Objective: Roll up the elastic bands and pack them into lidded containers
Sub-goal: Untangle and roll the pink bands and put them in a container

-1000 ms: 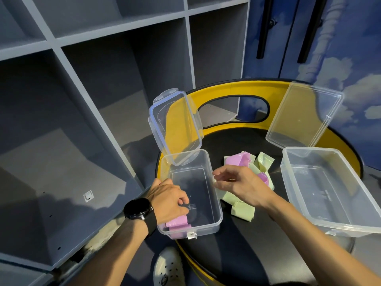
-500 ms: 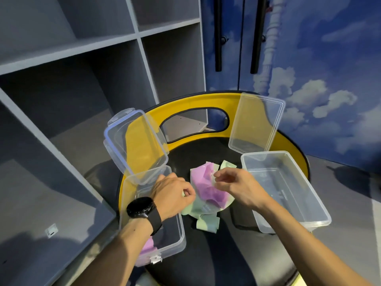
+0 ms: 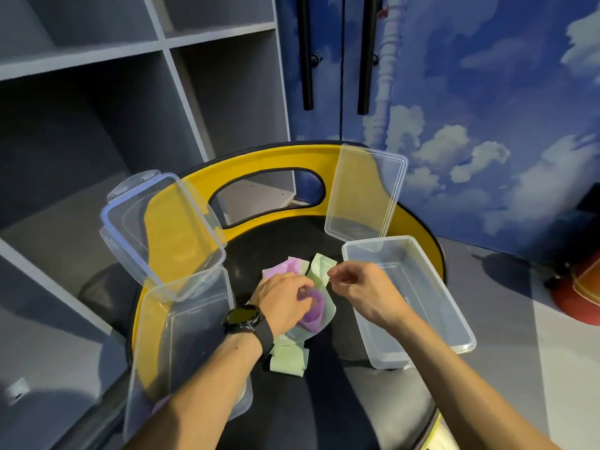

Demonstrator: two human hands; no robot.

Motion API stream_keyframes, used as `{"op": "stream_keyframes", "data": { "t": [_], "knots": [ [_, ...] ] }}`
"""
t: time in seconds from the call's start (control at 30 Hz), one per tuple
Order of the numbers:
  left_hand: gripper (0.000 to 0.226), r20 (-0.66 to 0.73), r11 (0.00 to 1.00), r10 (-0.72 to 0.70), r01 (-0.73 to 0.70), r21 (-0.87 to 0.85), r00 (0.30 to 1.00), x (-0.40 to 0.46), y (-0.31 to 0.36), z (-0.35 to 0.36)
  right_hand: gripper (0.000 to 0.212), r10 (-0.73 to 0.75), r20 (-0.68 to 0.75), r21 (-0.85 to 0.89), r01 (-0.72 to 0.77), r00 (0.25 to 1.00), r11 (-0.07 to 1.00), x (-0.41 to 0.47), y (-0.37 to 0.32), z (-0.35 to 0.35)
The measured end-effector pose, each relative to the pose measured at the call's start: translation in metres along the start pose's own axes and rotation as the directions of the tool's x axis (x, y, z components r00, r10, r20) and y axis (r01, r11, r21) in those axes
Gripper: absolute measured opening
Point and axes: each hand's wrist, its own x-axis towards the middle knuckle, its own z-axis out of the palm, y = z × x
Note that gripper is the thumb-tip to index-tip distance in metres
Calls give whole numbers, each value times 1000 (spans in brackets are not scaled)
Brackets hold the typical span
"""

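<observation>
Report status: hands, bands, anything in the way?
Left hand grips purple band in pile. Right hand pinches green band. Both containers, left and right, open. Nothing in the way.

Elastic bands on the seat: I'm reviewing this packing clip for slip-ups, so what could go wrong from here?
1. The left hand and right hand work on a tangled pile of bands; pulling one may drag others along.
2. The left container overhangs the seat's edge; a nudge from the forearm could tip it.
</observation>
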Motion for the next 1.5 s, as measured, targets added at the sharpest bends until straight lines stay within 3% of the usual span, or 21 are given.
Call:
{"op": "stream_keyframes", "data": {
  "t": [0.27,0.67,0.97,1.1,1.23,1.5],
  "knots": [
    [23,51,996,-75,77,-51,996,8,6,16,21,-9,23,-35,9,1000,999,3,0,1],
    [20,-113,967,-89,59,-250,990,-3,-4,-13,20,-65,44,-46,67,997,997,0,-5,18],
    [18,-176,870,-88,-11,-493,980,-15,-11,-67,16,-40,-66,287,57,997,956,1,-41,26],
    [19,-182,795,-40,-79,-602,982,-18,-11,-100,18,-19,26,452,5,999,892,5,-67,16],
    [22,-214,734,-3,-144,-664,977,-19,-4,-140,18,-98,99,627,15,990,779,5,-106,-5],
    [27,-332,641,-38,-232,-732,943,-23,30,-218,11,-245,-48,550,230,968,803,-3,-180,-40]
  ]
}}
